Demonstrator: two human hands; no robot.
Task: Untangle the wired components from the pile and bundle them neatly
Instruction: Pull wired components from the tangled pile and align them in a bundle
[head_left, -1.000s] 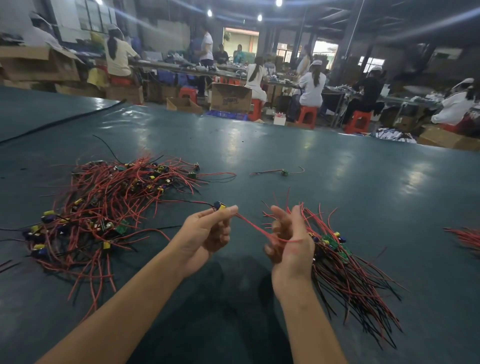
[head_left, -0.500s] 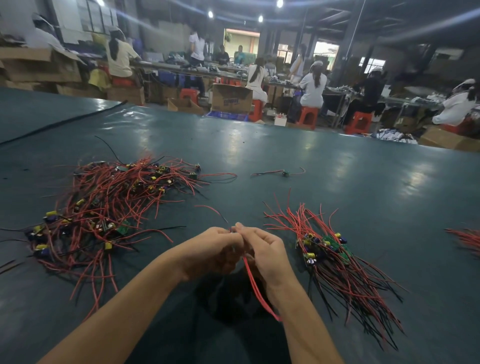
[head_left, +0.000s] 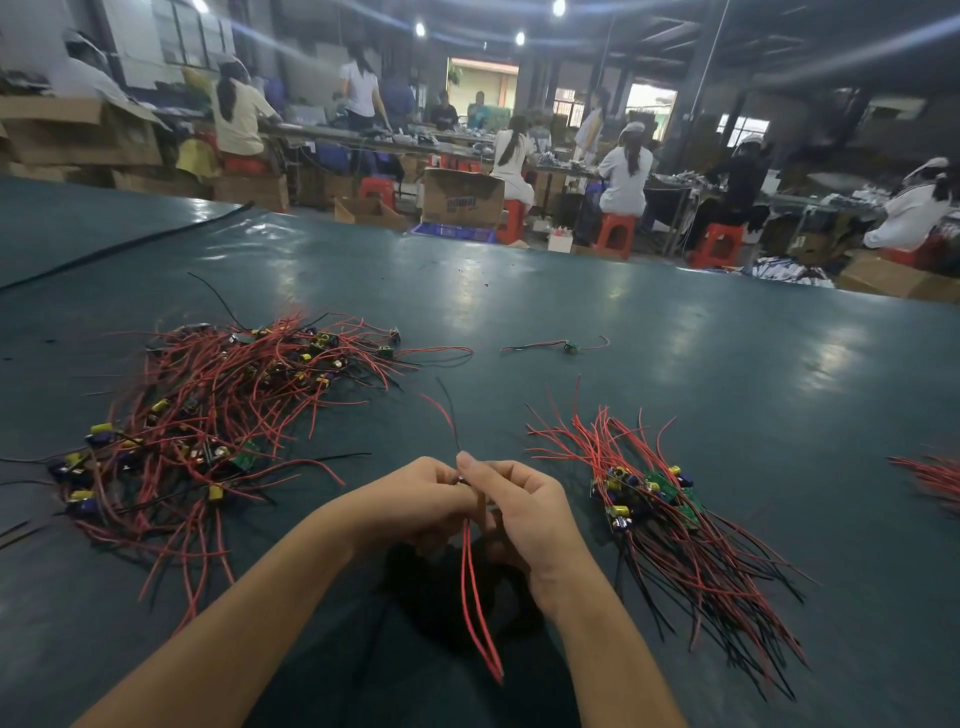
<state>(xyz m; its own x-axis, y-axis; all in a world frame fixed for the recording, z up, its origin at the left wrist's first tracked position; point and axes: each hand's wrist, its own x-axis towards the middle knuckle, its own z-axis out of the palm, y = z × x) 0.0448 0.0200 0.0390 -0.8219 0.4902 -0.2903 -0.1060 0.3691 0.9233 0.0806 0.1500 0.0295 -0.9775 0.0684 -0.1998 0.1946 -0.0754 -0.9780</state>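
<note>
The wired component (head_left: 474, 587) runs nearly upright in the lower centre of the frame. Its two red leads hang toward the bottom edge, and a thin black and a red lead rise above the fingers, tilting to the upper left. The left grip (head_left: 415, 501) and right grip (head_left: 524, 506) touch each other, and both pinch its middle, which they hide. On the green worktop (head_left: 675, 364) the tangled pile (head_left: 208, 415) lies left of the hands and the aligned bundle (head_left: 670, 519) lies right.
</note>
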